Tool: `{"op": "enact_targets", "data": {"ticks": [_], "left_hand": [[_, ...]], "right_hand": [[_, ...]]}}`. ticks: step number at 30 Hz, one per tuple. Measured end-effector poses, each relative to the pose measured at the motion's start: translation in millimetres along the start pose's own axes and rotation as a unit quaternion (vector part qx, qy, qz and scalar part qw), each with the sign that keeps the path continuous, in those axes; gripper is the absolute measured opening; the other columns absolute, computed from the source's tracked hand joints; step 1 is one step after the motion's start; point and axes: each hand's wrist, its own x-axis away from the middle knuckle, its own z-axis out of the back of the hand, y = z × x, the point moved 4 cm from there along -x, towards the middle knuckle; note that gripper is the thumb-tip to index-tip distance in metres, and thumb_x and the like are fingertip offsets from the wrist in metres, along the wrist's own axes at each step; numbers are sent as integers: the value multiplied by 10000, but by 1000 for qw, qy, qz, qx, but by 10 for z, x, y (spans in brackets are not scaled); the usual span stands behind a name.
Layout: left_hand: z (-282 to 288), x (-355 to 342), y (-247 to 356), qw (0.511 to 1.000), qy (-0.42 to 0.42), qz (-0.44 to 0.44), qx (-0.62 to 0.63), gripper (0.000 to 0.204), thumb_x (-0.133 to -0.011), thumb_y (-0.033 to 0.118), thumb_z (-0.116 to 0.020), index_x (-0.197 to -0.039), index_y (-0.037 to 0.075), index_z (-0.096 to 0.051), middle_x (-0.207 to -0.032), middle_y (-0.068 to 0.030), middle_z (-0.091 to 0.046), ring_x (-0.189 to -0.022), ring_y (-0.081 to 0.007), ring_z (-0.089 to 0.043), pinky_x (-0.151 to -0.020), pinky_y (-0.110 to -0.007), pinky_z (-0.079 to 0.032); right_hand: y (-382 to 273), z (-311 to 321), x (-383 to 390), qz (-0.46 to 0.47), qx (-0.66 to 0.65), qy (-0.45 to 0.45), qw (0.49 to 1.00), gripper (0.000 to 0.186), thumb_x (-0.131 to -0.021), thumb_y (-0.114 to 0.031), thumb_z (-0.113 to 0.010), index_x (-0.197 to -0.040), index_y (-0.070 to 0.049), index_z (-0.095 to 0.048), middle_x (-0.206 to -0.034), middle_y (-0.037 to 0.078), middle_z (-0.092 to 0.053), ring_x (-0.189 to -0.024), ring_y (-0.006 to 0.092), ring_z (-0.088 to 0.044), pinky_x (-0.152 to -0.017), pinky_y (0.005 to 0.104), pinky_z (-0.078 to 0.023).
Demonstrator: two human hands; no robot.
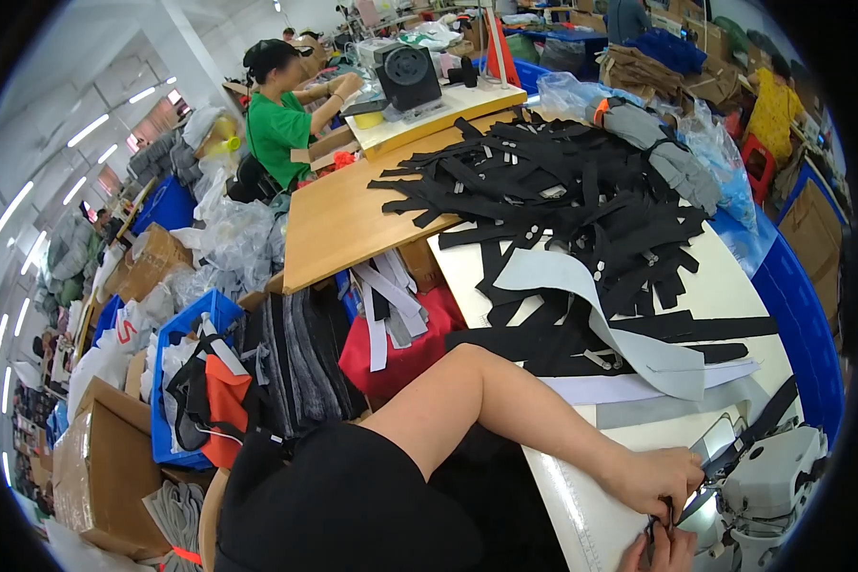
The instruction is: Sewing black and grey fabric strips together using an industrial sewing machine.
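Close work at near right, with snags possible around it

At the left, a cardboard carton (110, 472) stands with its contents out of sight. Just right of it, a blue crate (159, 429) holds black cloth and orange cloth (227, 386), heaped loosely, so a knock could tip some out. On the white table (739, 286), a pile of black strips (572, 191) lies tangled, with a pale grey strip (629, 343) curled over its near side; pulling one strip could drag others along. At the near right, the left hand (658, 477) and right hand (672, 553) are together, fingertips pinching a small black piece (651, 530) just beside a white sewing machine (772, 472). A loose pinch could let it twist, and fingers this near the machine could be hurt. Farther right is a blue bin (796, 305); I cannot tell what it holds.
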Motion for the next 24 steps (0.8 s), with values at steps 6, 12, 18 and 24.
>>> {"op": "enact_targets", "data": {"ticks": [6,12,18,24], "left_hand": [[-36,-11,54,997,-15,-63,42,58,-698,191,-790,-746,160,-780,-864,0,-634,-925,-251,-574,-813,-412,-408],[79,-65,142,991,8,-35,129,145,-790,183,-776,-745,88,-677,-733,-17,-660,-724,-260,-632,-651,-409,-459],[240,-107,155,968,47,95,227,172,-847,117,-768,-929,43,-636,-683,-66,-728,-577,-222,-684,-560,-352,-490],[390,-101,-41,974,151,162,55,145,-882,122,-759,-853,47,-639,-606,-65,-634,-569,-239,-642,-538,-366,-443]], "right_hand": [[-19,49,-11,46,-79,-28,995,141,-904,-84,-754,-1033,-27,-767,-908,137,-682,-750,353,-642,-656,417,-524],[86,25,143,16,-80,-12,997,89,-917,-86,-751,-960,-9,-743,-810,135,-668,-687,328,-620,-615,406,-496],[114,39,151,-24,-75,-14,997,130,-904,-120,-788,-942,-14,-725,-824,122,-687,-685,316,-625,-616,419,-497],[99,22,87,-46,-36,-42,997,267,-862,-178,-851,-1020,-10,-714,-957,168,-691,-888,385,-647,-789,489,-532]]}}
